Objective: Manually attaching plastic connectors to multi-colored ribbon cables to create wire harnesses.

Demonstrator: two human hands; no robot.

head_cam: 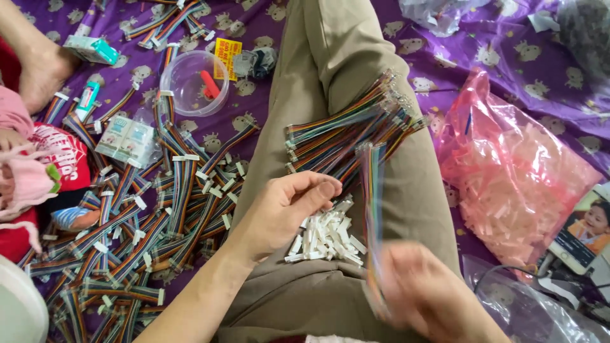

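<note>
**Sorting ribbon cables on the lap**

Sitting with a khaki trouser leg (330, 70) running up the centre of the frame, the person works over a fan of rainbow ribbon cables (346, 130) lying across the thigh. A small heap of white plastic connectors (327, 235) sits on the cloth just below that fan.

The left hand (289, 209), centre frame, is curled with fingertips pinched together right at the upper left edge of the heap; whether a connector sits between them cannot be told. The right hand (426, 295), lower right, is blurred and closed around one ribbon cable strip (373, 190), whose long axis runs nearly straight up the frame, its upper end meeting the fan. The heap lies between the two hands, nearer the left, and the held strip passes just right of it.

On the purple patterned sheet (502, 57), finished bundles (146, 216) cover the left, a clear round tub (190, 82) sits upper left, and a pink plastic bag (508, 171) of white parts lies right.
</note>
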